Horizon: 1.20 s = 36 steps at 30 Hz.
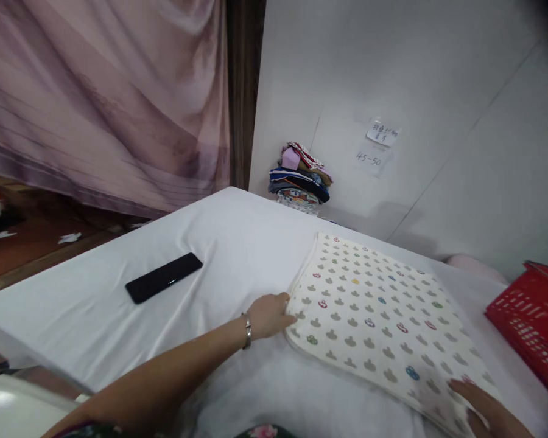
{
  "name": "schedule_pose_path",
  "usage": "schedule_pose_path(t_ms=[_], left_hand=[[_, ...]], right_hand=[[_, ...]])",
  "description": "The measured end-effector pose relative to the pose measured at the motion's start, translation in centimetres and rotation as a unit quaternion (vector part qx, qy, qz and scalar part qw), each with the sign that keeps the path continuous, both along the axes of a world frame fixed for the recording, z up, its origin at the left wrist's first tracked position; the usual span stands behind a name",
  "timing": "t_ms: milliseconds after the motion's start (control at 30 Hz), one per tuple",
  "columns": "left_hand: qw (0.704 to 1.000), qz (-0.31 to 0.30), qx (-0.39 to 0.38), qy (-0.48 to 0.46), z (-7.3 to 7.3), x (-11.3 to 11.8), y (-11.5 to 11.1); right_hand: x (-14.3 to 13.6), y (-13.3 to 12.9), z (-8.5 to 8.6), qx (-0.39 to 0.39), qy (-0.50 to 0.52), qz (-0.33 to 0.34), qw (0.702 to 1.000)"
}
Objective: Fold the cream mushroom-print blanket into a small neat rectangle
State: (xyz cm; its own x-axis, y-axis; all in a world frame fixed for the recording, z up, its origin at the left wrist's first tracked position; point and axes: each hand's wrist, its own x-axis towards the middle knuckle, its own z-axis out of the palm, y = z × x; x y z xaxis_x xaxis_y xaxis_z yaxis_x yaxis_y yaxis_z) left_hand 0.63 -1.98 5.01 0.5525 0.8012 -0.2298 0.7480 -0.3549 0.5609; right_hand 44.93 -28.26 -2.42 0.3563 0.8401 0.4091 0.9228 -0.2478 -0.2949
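Note:
A cream cloth (363, 310) printed with grey shapes and small coloured figures lies spread out on a white-covered table (242, 243). At the cloth's left edge, my left hand (269, 315) grips the fabric between thumb and fingers; a silver bracelet is on that wrist. Near the lower right corner of the cloth is my right hand (484, 407), slightly blurred, its fingers spread over the fabric and partly cut off by the frame edge.
A black phone (164, 278) lies on the left of the table. Folded clothes (301, 176) are stacked at the back by the wall. A red plastic basket (530, 322) stands at the right. Pink curtains (119, 97) hang behind; a white object (22, 407) is lower left.

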Motion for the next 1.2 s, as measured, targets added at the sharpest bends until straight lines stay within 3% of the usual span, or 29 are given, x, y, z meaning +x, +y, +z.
schedule_pose_path(t_ms=[167, 267, 367, 533, 667, 867, 1200], left_hand=[[0.997, 0.041, 0.064, -0.017, -0.5, 2.6, 4.6], [0.995, 0.056, 0.079, -0.016, -1.5, 4.8, 6.5], [0.994, 0.061, 0.086, -0.018, -2.6, 6.2, 6.7], [0.990, 0.061, 0.123, -0.035, -4.2, 6.2, 5.7], [0.987, 0.044, 0.150, -0.031, -4.9, 6.2, 5.6], [0.987, 0.030, 0.156, -0.037, -5.3, 6.7, 5.9], [0.991, 0.040, 0.128, -0.029, -4.6, 6.7, 5.8]], right_hand=[[-11.8, 12.2, 5.9, -0.141, 0.163, 0.096, 0.972], [-17.3, 19.9, 7.8, -0.172, 0.235, 0.134, 0.947], [-19.9, 27.2, 7.6, -0.193, 0.297, 0.100, 0.930], [-20.1, 36.2, 5.3, -0.208, 0.273, 0.029, 0.939], [-19.3, 39.9, 4.5, -0.241, 0.212, -0.013, 0.947], [-18.3, 42.9, 4.6, -0.281, 0.145, -0.033, 0.948], [-18.0, 43.1, 4.7, -0.286, 0.270, -0.017, 0.919]])
